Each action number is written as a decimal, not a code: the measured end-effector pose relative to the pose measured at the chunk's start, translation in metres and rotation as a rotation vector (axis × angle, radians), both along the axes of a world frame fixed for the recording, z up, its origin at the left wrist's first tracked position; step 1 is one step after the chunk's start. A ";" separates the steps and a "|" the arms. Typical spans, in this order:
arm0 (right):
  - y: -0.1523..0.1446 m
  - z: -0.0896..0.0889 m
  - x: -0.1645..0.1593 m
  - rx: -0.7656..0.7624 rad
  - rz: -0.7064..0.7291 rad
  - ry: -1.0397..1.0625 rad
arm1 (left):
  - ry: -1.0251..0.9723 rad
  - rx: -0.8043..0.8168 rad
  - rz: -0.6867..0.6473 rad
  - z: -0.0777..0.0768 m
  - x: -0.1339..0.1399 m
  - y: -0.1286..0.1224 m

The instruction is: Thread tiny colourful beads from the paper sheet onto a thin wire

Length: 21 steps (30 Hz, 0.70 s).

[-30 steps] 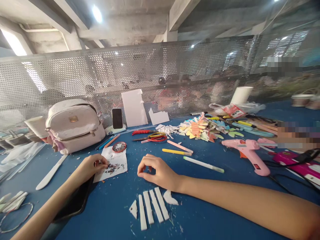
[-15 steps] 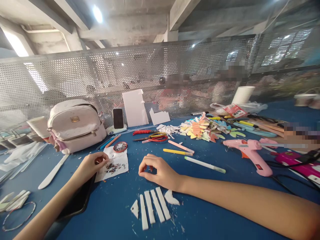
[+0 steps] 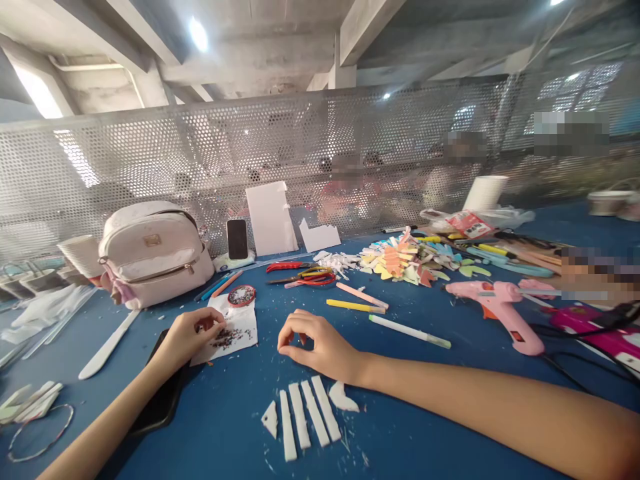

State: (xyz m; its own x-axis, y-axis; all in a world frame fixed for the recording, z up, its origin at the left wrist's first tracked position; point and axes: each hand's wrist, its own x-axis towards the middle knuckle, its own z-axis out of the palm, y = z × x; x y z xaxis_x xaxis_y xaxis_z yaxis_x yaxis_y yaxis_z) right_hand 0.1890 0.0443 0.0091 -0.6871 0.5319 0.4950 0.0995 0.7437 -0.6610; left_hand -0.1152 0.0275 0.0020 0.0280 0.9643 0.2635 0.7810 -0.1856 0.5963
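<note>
My left hand (image 3: 197, 331) is over the left side of a white sheet of paper (image 3: 247, 307). Its thumb and fingertips are pinched together beside a scatter of tiny dark bits (image 3: 227, 337); whatever they hold is too small to make out. My right hand (image 3: 317, 343) rests on the blue table, fingers curled and thumb against the index finger, with nothing showing between them. Below it lie several white strips (image 3: 299, 415) in a row, a white triangle with a hole (image 3: 271, 420) and a curved white piece (image 3: 343, 397). A round red-rimmed container (image 3: 242, 295) of bits stands on the paper.
A dark phone-like slab (image 3: 160, 400) lies beneath my left forearm. Scissors (image 3: 305, 274), markers (image 3: 410, 331) and coloured paper scraps (image 3: 400, 257) are farther back. A pink glue gun (image 3: 505, 307) with cables lies right, a pale backpack (image 3: 153, 253) back left. A perforated metal screen (image 3: 280, 147) stands behind.
My left hand has shifted slightly right over the paper, its fingertips now closer to the dark bits. My right hand and the white pieces are unmoved.
</note>
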 end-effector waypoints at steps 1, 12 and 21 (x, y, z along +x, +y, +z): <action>0.000 0.000 0.000 0.002 0.001 -0.003 | 0.021 0.005 0.001 0.000 0.001 0.000; -0.001 0.003 0.000 0.005 0.000 -0.011 | 0.042 0.027 -0.109 0.000 0.018 -0.007; -0.002 0.002 0.000 0.008 -0.028 -0.008 | -0.254 0.067 -0.105 0.005 0.059 -0.024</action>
